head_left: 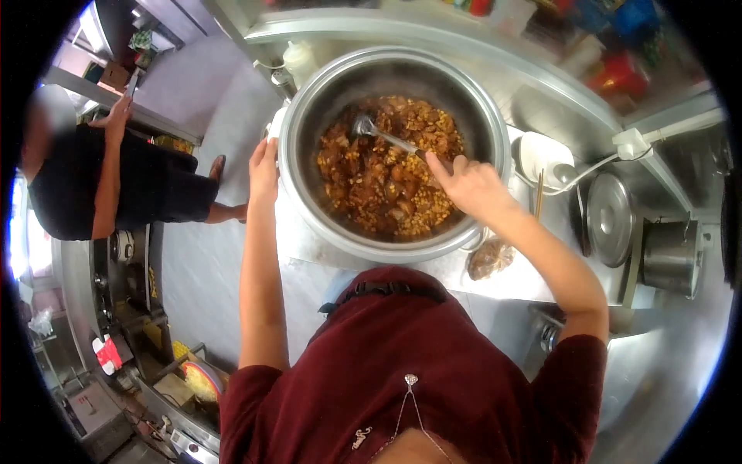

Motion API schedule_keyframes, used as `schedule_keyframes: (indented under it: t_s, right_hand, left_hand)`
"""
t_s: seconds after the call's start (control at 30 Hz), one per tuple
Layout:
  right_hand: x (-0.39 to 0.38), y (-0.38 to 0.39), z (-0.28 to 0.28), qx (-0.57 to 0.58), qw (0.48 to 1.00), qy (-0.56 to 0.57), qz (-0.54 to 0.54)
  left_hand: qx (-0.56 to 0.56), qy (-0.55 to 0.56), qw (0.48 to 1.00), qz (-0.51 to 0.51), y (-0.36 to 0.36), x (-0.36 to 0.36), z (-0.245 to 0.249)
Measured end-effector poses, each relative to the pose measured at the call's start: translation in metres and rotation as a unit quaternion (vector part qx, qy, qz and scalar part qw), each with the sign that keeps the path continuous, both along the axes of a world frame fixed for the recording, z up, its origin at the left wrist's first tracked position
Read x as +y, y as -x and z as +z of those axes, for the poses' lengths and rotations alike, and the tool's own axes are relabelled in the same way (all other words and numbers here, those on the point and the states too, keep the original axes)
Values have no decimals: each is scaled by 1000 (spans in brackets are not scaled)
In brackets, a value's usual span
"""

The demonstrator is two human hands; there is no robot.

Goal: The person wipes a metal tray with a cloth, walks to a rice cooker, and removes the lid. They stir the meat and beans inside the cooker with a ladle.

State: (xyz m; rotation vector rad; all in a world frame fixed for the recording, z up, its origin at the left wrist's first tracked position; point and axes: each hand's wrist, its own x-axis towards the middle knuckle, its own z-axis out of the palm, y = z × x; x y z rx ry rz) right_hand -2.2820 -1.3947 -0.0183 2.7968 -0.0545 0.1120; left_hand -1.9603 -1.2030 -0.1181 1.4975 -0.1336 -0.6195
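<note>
A large metal pot (485, 116) stands on the steel counter, holding brown food (386, 182) with yellow kernels or beans. My right hand (471, 183) is closed round the dark handle of a metal ladle (398, 141), whose bowl rests in the food at the upper left. At the pot's left rim is my left hand (263, 168), its fingers wrapped over or against the edge; a white thing beside the rim is partly hidden there. Below my right forearm lies a clear bag with brown contents (491, 259).
Right of the pot are a white container (543, 158), chopsticks (539, 195), a round metal lid (610, 220) and a steel pot (671, 257). A white squeeze bottle (298, 60) stands behind. At left, another person (131, 185) holds a phone-like object.
</note>
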Motion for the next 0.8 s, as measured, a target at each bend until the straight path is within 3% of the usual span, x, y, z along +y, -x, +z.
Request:
schedule_keyframes:
  t_s: [0.53, 0.8]
  right_hand:
    - [36, 73, 67, 118, 990, -8, 70]
    - [43, 41, 38, 86, 995, -37, 26]
  left_hand:
    - [-21, -5, 1000, 6, 3, 0, 3]
    - [-7, 11, 1000, 2, 1, -1, 1]
